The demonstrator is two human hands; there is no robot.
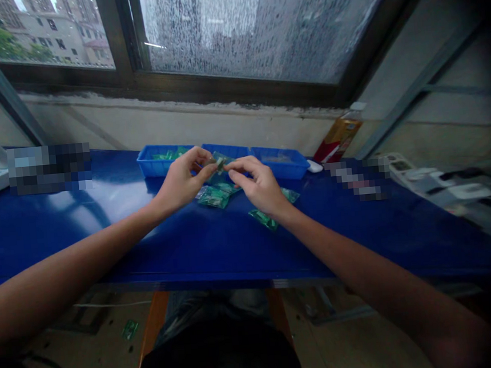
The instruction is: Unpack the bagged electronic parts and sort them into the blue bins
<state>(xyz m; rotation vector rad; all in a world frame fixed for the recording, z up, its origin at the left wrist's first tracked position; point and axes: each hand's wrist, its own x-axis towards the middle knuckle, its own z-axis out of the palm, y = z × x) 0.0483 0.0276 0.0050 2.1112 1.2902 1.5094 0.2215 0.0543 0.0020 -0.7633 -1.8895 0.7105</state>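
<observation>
A small clear plastic bag (222, 158) with something green in it is held up in front of the blue bins. My left hand (182, 180) pinches its left side between thumb and fingers. On the other side, my right hand (257, 184) is closed with its fingertips at the bag's edge. Several green-filled packets (214, 197) lie on the table below my hands. Another green packet (264, 219) rests under my right wrist, with one more (290, 195) partly hidden behind it. The exact contents of the held bag are too small to make out.
Behind my hands stand a left blue bin (149, 168) with green pieces, a middle bin (236, 150) and a right bin (298, 171). A bottle (339, 137) leans by the wall. Power strips (417, 177) lie at right. One green packet (130, 330) is on the floor.
</observation>
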